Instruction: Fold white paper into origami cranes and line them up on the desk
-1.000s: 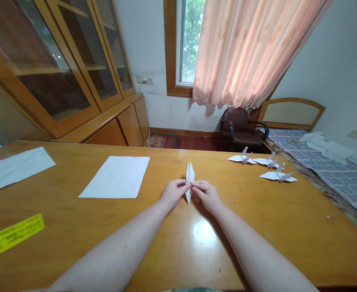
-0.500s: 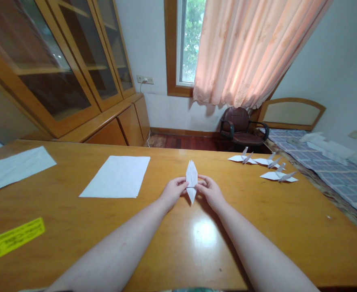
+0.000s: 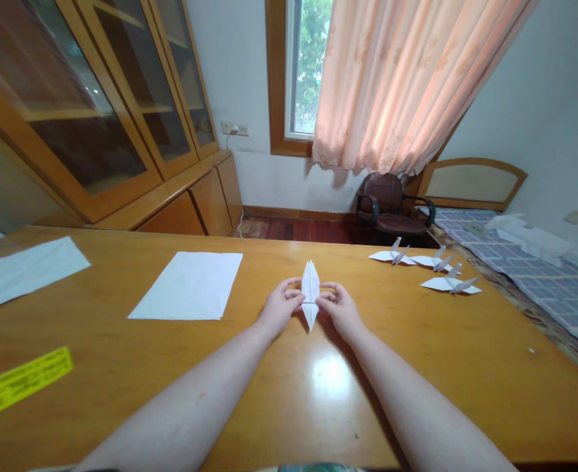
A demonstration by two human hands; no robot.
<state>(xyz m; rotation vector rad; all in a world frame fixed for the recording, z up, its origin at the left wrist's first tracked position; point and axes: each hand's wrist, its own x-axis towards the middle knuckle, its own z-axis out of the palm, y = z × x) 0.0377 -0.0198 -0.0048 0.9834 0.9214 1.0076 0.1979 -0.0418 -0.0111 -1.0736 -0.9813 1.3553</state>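
A narrow, pointed piece of folded white paper (image 3: 311,288) lies flat on the wooden table (image 3: 289,387), its tips pointing away from me and toward me. My left hand (image 3: 281,308) pinches its left edge between thumb and fingers. My right hand (image 3: 340,307) pinches its right edge the same way. Both hands rest on the table at the middle of the paper.
A flat white sheet (image 3: 187,285) lies to the left, another sheet (image 3: 23,272) at the far left, and a yellow strip (image 3: 18,383) near the front left. Three finished folded paper birds (image 3: 431,269) sit at the back right. A chair (image 3: 392,206) and a bed (image 3: 525,262) stand beyond the table.
The folded paper went from standing on edge, pinched at one point, to lying flat and wider. My hands moved slightly apart to its two sides.
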